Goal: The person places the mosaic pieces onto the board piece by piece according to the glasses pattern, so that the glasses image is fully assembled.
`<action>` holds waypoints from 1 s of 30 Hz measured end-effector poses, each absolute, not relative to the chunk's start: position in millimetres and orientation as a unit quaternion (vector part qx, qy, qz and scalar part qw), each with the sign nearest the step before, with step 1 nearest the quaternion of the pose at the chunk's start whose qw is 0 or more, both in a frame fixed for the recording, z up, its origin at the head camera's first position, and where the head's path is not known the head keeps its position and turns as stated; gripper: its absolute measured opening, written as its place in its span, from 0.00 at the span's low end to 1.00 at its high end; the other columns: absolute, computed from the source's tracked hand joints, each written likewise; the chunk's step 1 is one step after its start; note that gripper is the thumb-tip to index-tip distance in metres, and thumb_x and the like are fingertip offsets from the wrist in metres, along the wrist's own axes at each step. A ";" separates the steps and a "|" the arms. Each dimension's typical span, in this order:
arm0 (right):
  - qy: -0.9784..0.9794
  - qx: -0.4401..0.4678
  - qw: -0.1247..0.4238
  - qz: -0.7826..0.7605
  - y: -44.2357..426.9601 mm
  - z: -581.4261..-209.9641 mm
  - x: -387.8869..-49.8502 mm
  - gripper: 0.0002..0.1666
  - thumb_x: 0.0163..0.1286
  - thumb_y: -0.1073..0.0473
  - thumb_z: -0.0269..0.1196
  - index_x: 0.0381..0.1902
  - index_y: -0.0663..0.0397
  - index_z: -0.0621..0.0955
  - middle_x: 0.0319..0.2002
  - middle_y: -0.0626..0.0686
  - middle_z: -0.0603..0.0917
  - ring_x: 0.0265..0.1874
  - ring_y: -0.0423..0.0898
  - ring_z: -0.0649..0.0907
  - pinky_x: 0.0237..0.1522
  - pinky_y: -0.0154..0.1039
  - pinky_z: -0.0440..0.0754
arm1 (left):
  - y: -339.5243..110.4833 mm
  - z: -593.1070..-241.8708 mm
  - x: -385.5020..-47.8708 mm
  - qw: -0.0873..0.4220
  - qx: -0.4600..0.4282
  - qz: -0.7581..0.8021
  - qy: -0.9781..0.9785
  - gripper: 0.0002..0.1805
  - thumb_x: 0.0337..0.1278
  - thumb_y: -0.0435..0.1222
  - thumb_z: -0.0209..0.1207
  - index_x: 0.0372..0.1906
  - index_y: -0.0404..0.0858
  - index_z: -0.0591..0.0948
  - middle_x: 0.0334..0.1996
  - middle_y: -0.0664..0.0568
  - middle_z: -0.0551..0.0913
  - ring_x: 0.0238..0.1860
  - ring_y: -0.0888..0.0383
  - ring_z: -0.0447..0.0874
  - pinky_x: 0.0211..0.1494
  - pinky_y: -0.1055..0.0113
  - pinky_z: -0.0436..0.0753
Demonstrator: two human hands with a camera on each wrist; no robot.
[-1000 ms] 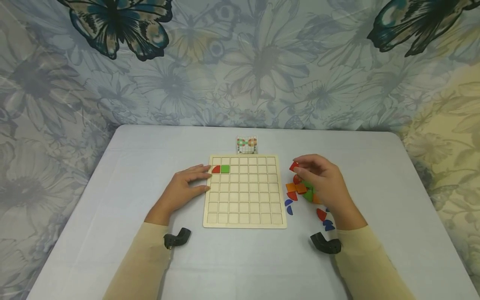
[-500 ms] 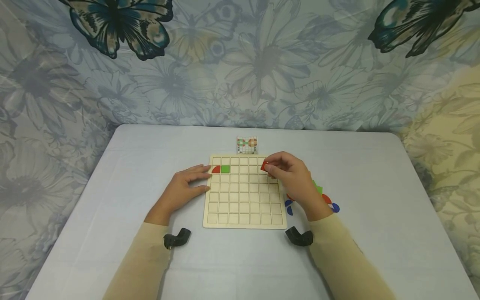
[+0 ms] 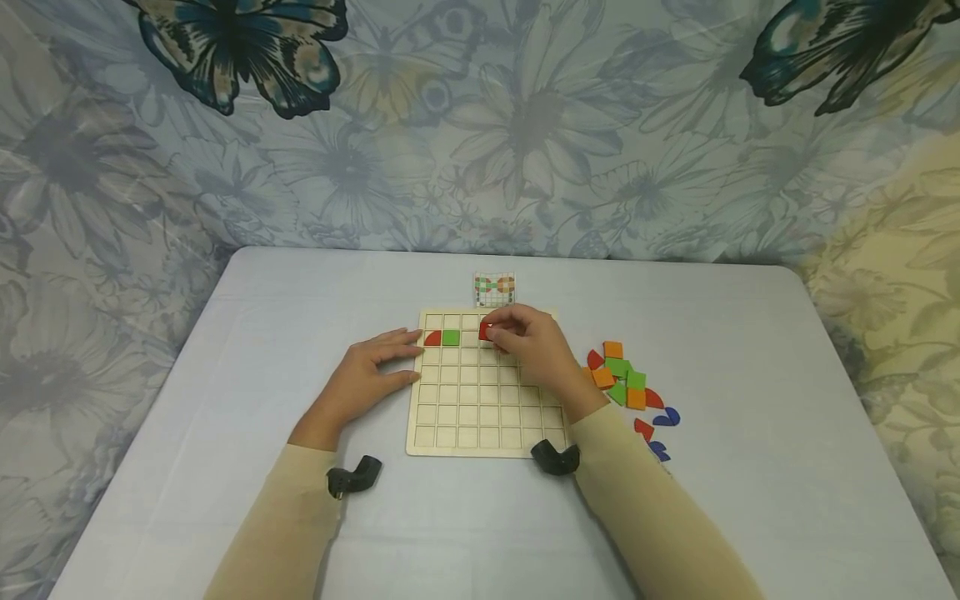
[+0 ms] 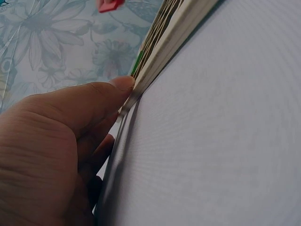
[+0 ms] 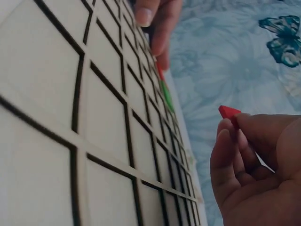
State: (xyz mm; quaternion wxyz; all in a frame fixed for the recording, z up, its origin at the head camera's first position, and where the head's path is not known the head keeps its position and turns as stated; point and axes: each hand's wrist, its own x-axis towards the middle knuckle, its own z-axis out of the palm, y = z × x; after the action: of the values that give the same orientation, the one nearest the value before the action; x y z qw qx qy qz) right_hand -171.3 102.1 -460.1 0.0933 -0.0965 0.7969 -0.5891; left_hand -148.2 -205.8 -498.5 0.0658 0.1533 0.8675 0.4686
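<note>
A pale grid board [image 3: 457,414] lies on the white table, with a red quarter-round piece [image 3: 432,339] and a green square [image 3: 451,337] side by side in its second row, at the left. My right hand [image 3: 534,343] pinches a red piece [image 3: 485,332] between thumb and fingers above the board's upper part; the right wrist view shows that red piece [image 5: 229,112] held clear of the grid. At the board's left edge my left hand [image 3: 363,382] rests with fingers extended, its fingertips touching the rim; the left wrist view shows the thumb of this hand [image 4: 61,127] against the edge.
Right of the board lies a loose pile of orange squares [image 3: 612,350], green squares [image 3: 636,380], red pieces [image 3: 595,360] and blue pieces [image 3: 658,451]. A small pattern card [image 3: 495,290] stands behind the board's top edge. Floral cloth hangs behind the table.
My right hand has travelled left from beside the pile to over the board, carrying the red piece. More of the pile shows now. My left hand has stayed at the board's edge.
</note>
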 end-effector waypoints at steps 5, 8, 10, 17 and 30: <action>0.822 -0.087 0.109 -0.553 87.6 -469.3 -177.4 0.06 0.81 0.61 0.68 0.51 0.51 0.89 0.43 0.49 0.89 0.41 0.50 0.85 0.47 0.44 0.84 | -206.1 -499.3 -148.1 0.064 0.153 0.466 0.869 0.21 0.66 0.38 0.77 0.62 0.42 0.91 0.73 0.62 0.79 0.80 0.55 0.66 0.83 0.46 0.61; 0.833 -0.085 0.115 -0.535 81.2 -473.0 -179.5 0.05 0.81 0.60 0.67 0.50 0.49 0.89 0.44 0.46 0.89 0.41 0.49 0.84 0.47 0.45 0.83 | -206.0 -499.8 -148.0 0.064 0.152 0.466 0.869 0.21 0.66 0.38 0.77 0.62 0.42 0.91 0.73 0.63 0.79 0.80 0.55 0.66 0.83 0.47 0.61; 0.837 -0.081 0.115 -0.529 78.2 -474.8 -180.9 0.05 0.81 0.61 0.67 0.50 0.49 0.89 0.43 0.47 0.89 0.40 0.48 0.85 0.47 0.46 0.84 | -205.9 -499.8 -148.0 0.065 0.152 0.467 0.869 0.21 0.66 0.38 0.77 0.62 0.41 0.90 0.73 0.63 0.78 0.80 0.55 0.66 0.83 0.47 0.62; 0.859 -0.062 0.111 -0.496 68.9 -474.6 -183.4 0.04 0.80 0.61 0.67 0.48 0.50 0.88 0.41 0.47 0.88 0.39 0.47 0.84 0.46 0.46 0.84 | -205.8 -499.2 -147.9 0.064 0.152 0.466 0.869 0.22 0.66 0.38 0.77 0.63 0.41 0.90 0.73 0.63 0.78 0.80 0.56 0.66 0.83 0.47 0.61; 0.877 -0.064 0.090 -0.467 67.8 -473.2 -183.2 0.04 0.80 0.59 0.69 0.47 0.52 0.89 0.45 0.50 0.85 0.42 0.49 0.82 0.49 0.47 0.82 | -205.4 -499.8 -148.8 0.069 0.151 0.469 0.867 0.22 0.67 0.38 0.77 0.63 0.42 0.90 0.73 0.64 0.78 0.80 0.56 0.65 0.83 0.48 0.61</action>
State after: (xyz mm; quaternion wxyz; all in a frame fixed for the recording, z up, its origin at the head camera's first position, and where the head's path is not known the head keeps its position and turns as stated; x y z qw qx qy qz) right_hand -183.2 67.8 -473.2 0.0901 -0.0636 0.8773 -0.4670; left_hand -148.8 -205.4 -499.8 0.0688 0.1509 0.8674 0.4691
